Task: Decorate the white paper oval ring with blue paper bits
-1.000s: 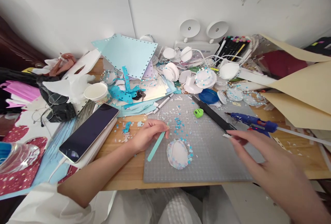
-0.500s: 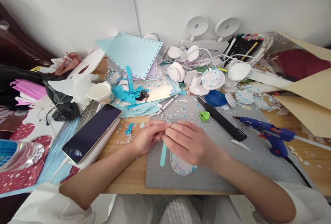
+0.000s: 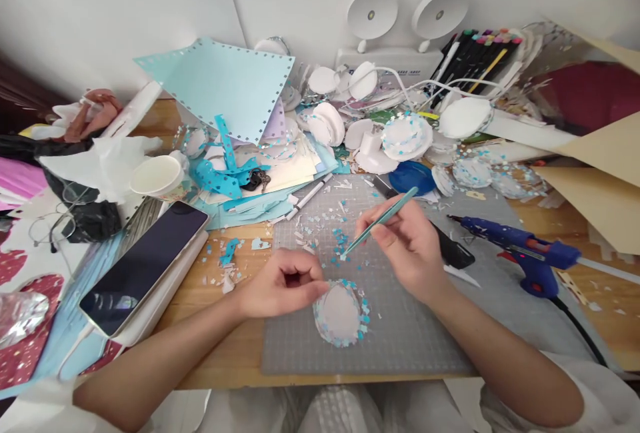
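My right hand (image 3: 413,246) grips a pair of teal tweezers (image 3: 383,221), slanting down to the left. Their tips are at small blue and white paper bits (image 3: 340,241) scattered on the grey cutting mat (image 3: 300,346). My left hand (image 3: 285,283) is closed in a pinch, its fingertips at the upper left rim of a round white disc (image 3: 339,315). Whatever is in that pinch, if anything, is too small to make out. Blue and white paper pieces ring the disc's edge, and it lies flat on the mat.
Right of the mat's middle lies a blue hot glue gun (image 3: 520,246), beside a black-handled tool (image 3: 453,246). A phone (image 3: 145,263) rests on a white box at left. Behind are a paper cup (image 3: 157,176), decorated white discs (image 3: 407,140), a blue lid (image 3: 413,178) and markers (image 3: 475,63).
My hands have come apart. The right one has taken up the tweezers, which lay on the mat, and moved right and up; the left has gone down beside the disc. The view has shifted slightly.
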A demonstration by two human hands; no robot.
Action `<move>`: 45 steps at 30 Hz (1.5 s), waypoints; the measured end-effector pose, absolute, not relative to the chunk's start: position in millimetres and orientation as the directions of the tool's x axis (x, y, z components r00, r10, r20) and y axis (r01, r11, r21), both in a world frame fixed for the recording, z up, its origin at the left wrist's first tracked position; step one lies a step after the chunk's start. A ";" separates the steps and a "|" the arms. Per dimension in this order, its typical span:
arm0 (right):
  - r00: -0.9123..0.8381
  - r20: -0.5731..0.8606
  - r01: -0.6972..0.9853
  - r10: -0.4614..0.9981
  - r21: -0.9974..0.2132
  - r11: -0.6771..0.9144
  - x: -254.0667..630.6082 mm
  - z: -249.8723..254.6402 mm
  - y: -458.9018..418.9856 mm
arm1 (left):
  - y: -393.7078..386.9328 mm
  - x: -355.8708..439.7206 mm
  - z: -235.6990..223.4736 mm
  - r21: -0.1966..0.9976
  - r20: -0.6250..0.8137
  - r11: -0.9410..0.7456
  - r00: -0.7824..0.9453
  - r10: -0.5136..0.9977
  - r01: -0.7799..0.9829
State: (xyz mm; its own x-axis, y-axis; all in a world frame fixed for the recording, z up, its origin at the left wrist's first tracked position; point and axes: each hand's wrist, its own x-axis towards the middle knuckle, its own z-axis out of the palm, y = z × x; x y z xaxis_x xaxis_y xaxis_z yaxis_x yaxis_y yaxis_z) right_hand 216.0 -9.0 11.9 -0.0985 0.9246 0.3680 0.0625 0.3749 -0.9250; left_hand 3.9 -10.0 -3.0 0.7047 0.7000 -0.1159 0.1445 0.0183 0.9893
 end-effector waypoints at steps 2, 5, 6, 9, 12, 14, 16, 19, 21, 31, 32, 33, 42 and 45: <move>-0.166 0.326 -0.002 0.931 -0.944 0.330 213.9 11.9 -11.7 | -11.4 4.8 -3.6 0.983 -0.112 -0.036 0.748 0.654 0.179; -0.240 0.286 -0.043 0.928 -0.958 0.284 211.4 10.8 -14.8 | -12.0 5.7 -4.3 0.973 -0.112 -0.097 0.792 0.600 0.211; -0.254 0.281 -0.049 0.925 -0.959 0.278 211.0 10.4 -15.4 | -11.6 5.8 -4.3 0.972 -0.120 -0.092 0.796 0.593 0.215; -0.291 0.267 -0.056 0.919 -0.963 0.262 210.5 9.2 -16.8 | -8.4 5.0 -3.5 0.978 -0.168 -0.003 0.794 0.584 0.209; -0.310 0.228 -0.039 0.923 -0.973 0.228 210.6 8.5 -18.0 | -4.9 3.5 -2.6 0.981 -0.190 0.076 0.798 0.572 0.179; -0.303 0.211 -0.024 0.929 -0.977 0.213 210.6 8.2 -18.2 | -3.6 2.8 -2.2 0.983 -0.182 0.095 0.802 0.569 0.155; -0.300 0.207 -0.016 0.931 -0.977 0.212 210.3 7.8 -17.9 | -3.3 2.5 -1.7 0.986 -0.168 0.098 0.805 0.569 0.137; -0.298 0.202 -0.007 0.933 -0.978 0.210 209.8 7.0 -17.0 | -3.4 2.6 -1.1 0.987 -0.159 0.097 0.804 0.572 0.127; -0.298 0.197 -0.002 0.934 -0.979 0.206 209.6 6.5 -16.7 | -3.2 2.9 -0.9 0.987 -0.162 0.098 0.804 0.572 0.130; -0.298 0.186 -0.009 0.936 -0.981 0.192 209.7 5.7 -16.3 | -1.8 2.2 -1.2 0.987 -0.161 0.094 0.810 0.564 0.131; -0.298 0.184 -0.012 0.937 -0.982 0.189 209.6 5.6 -16.2 | -2.0 2.1 -1.2 0.988 -0.156 0.092 0.811 0.564 0.126; -0.300 0.181 -0.015 0.937 -0.983 0.185 209.4 5.6 -16.1 | -2.1 2.0 -1.2 0.988 -0.153 0.092 0.812 0.563 0.122; -0.326 0.102 -0.143 0.940 -0.988 0.057 208.9 7.9 -11.6 | -1.9 1.4 -2.1 0.990 -0.143 0.086 0.814 0.564 0.114; -0.333 0.069 -0.144 0.940 -0.989 0.022 209.0 7.4 -10.5 | -1.8 1.4 -1.9 0.990 -0.140 0.087 0.814 0.564 0.110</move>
